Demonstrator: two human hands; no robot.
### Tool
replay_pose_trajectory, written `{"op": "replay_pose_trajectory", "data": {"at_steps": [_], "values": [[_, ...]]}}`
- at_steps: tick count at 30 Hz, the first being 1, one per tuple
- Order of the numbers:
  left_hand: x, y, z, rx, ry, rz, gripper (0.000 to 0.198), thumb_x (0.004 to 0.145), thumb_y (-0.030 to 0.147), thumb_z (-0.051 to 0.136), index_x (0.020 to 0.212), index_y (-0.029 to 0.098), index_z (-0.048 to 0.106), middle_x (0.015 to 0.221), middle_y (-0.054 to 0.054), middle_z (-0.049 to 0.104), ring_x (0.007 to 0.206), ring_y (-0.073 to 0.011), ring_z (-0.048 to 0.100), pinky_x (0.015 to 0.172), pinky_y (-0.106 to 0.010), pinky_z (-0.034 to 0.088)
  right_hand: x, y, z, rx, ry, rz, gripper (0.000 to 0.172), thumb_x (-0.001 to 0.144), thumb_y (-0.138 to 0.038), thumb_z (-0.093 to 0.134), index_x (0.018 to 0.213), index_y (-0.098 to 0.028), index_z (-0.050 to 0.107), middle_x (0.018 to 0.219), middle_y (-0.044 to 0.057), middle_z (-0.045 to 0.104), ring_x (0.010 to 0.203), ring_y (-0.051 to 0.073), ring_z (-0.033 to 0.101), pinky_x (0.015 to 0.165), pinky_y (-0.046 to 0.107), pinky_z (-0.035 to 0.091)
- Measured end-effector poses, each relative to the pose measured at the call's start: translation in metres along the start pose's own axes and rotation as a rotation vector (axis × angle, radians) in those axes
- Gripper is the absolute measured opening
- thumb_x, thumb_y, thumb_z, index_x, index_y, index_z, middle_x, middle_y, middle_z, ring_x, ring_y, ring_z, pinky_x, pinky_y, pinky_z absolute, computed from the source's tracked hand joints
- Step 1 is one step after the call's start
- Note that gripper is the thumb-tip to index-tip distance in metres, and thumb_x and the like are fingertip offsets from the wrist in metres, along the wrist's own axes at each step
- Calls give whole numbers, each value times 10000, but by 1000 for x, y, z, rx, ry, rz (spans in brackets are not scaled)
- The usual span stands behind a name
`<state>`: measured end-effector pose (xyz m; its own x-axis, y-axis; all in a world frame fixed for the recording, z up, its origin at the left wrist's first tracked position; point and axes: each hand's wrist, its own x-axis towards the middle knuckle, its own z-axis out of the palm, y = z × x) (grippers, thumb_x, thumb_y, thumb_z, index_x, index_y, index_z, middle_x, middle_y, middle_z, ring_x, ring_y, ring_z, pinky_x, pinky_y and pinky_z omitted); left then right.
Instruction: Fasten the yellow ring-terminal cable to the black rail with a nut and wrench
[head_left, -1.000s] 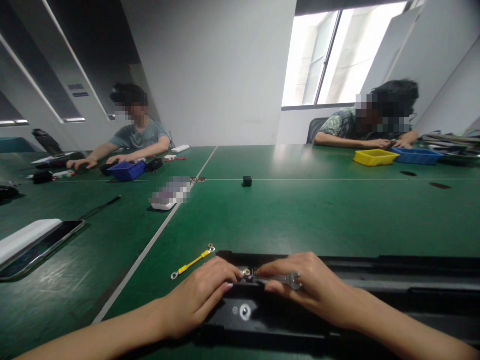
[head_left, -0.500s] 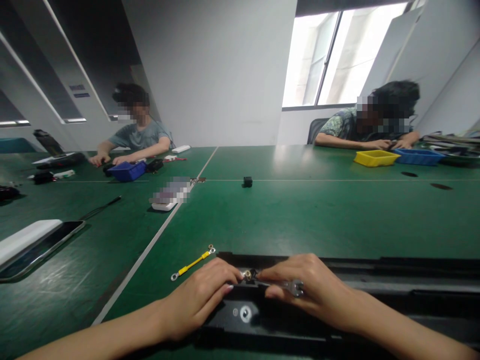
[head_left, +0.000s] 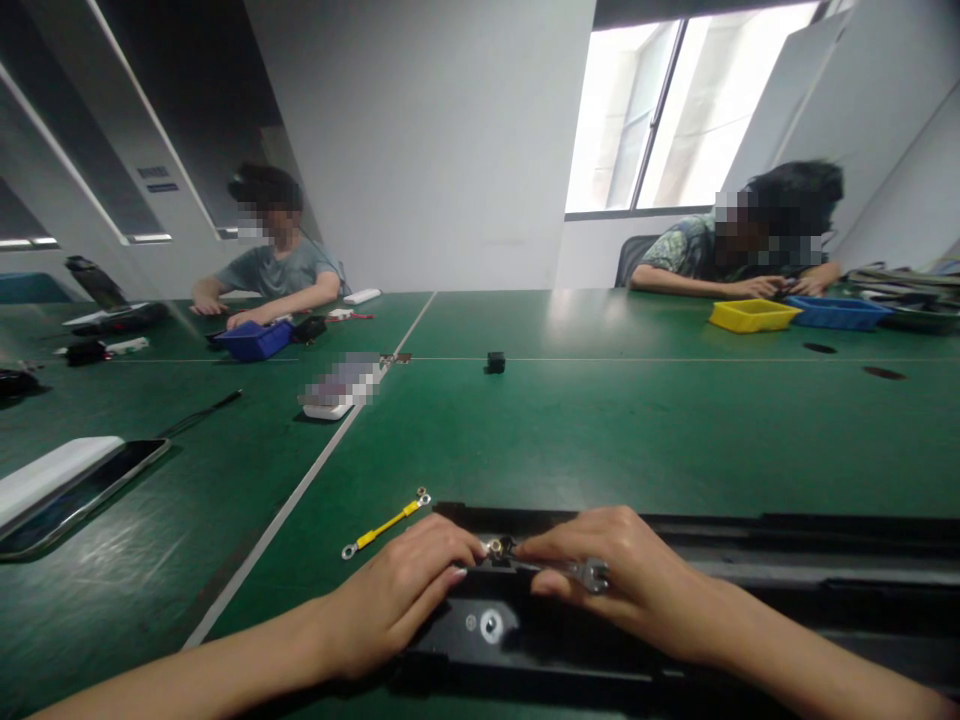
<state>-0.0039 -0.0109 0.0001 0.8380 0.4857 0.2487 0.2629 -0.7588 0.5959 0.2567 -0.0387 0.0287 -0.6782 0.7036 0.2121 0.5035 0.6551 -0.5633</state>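
Pinching a silver open-ended metal wrench (head_left: 595,575) between thumb and fingers, the right hand (head_left: 622,562) seems to angle it towards a small round brass-coloured fitting (head_left: 495,547) just off its fingertips; the left hand (head_left: 416,575), fingers curled opposite (gripping or merely bracing, I cannot tell), probably steadies the long black channelled housing (head_left: 555,640) beneath; no lettering is legible

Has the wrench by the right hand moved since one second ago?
Yes, slightly: the open end of the wrench sits lower in view, judged against the white ring on the black frame.
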Motion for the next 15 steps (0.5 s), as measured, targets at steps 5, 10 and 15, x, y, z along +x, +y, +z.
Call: {"op": "replay_pose_trajectory", "data": {"at_steps": [5, 10, 15], "values": [[0, 0, 0, 2, 8, 5, 236, 992, 188, 298, 1087, 166, 513, 1093, -95, 592, 1032, -201, 530, 942, -332, 418, 0, -1, -1, -12, -20, 58, 313, 957, -384, 457, 1144, -207, 636, 985, 45, 714, 857, 170, 663, 746, 250, 448], [1, 0, 0, -2, 11, -6, 240, 995, 211, 298, 1082, 171, 518, 1096, -94, 590, 1036, -203, 532, 942, -329, 421, -1, -4, -3, -8, -28, 100, 328, 966, -378, 412, 1108, -194, 643, 967, 52, 709, 853, 176, 655, 747, 258, 449], [0, 1, -1, -9, 3, -7, 238, 996, 206, 296, 1092, 173, 511, 1114, -90, 587, 1041, -202, 527, 947, -331, 414, -2, -6, -3, 4, -16, 107, 323, 966, -349, 385, 1079, -186, 639, 955, 56, 700, 821, 170, 647, 729, 254, 447]]}}
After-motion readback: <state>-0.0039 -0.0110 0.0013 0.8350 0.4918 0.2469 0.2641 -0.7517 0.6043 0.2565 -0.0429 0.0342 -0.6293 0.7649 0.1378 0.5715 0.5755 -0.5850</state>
